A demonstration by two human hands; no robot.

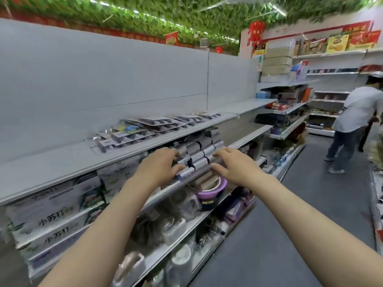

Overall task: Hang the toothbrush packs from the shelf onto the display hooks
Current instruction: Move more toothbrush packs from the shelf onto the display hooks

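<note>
Your left hand (160, 165) is curling its fingers over the stack of grey boxed packs (199, 154) on the second shelf, with the thumb reaching under a pale pack at the front edge (185, 173); it is gripping that pack between thumb and fingers. Your right hand (234, 165) is reaching in beside it with the fingers spread and only slightly bent, the fingertips touching the right end of the same stack and the thumb lying along the shelf rail (165, 190); it is not closing on anything.

The toothbrush packs (145, 129) are lying flat on the top shelf (62, 162), just above and behind your hands, overlapping in a loose row; the overlap and blur are making an exact count impossible. The boxed stack is showing roughly three tiers, but the number cannot be told.

One other person (352, 121) is standing at the far end of the aisle, partly cut off by the frame edge. A purple basin (209, 190) is sitting on the shelf below, half hidden by your right wrist. The lower shelves are blurred and hard to read.
</note>
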